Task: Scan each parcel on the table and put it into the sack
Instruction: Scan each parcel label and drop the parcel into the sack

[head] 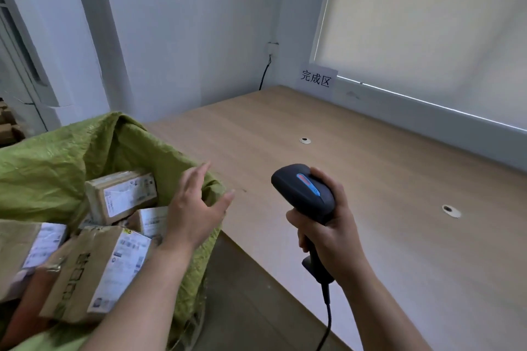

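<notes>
Near left, parcels (94,259) fill the green sack (51,162); my left hand (196,211) hovers above, fingers spread, holding nothing. My right hand (328,225) grips the scanner (306,194) over the table (370,179).

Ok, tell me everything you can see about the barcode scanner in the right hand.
The black plastic handheld barcode scanner is pistol-shaped, with a rounded head bearing a red and blue strip on top. It stands roughly upright with the head tipped toward the left, above the light wooden table. The right hand grips its handle, fingers wrapped round it. A black cable runs down from the handle's base, out of view. No parcel lies before it.
</notes>
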The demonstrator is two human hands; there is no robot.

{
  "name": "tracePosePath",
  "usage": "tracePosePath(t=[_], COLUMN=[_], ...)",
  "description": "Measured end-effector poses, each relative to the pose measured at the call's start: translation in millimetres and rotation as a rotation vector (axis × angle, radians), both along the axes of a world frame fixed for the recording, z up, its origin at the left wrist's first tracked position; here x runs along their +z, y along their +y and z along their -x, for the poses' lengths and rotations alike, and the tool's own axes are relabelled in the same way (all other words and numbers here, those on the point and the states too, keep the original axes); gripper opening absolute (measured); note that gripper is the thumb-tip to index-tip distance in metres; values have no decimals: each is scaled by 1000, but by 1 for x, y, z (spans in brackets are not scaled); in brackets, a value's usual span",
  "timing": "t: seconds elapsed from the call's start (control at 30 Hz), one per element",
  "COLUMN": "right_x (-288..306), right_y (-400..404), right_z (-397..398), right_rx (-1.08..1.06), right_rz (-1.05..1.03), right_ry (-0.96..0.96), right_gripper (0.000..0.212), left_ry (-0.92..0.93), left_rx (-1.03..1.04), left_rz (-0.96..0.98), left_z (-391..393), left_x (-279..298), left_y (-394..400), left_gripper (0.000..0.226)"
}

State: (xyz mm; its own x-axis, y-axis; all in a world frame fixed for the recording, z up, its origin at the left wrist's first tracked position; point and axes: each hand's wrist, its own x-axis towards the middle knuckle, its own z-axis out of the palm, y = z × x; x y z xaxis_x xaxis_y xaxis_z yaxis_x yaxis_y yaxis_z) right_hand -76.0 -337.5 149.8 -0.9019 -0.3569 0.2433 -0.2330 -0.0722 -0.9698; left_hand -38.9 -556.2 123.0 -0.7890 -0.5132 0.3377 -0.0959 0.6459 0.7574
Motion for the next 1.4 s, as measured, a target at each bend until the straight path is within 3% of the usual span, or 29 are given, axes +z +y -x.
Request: tracePosePath(t=[0.73,1.4], right_x=[-13,-36], right_y=[360,569], right_z=[-76,-134], right_rx=[-383,-947], right_rz=[64,72], right_ry=[40,45], right_gripper=[65,66], left_ry=[36,39], left_rx=[-498,-1074], left_rz=[136,268], left_z=[15,51], left_x=[-12,-31], left_y=[390,654], left_gripper=[68,69])
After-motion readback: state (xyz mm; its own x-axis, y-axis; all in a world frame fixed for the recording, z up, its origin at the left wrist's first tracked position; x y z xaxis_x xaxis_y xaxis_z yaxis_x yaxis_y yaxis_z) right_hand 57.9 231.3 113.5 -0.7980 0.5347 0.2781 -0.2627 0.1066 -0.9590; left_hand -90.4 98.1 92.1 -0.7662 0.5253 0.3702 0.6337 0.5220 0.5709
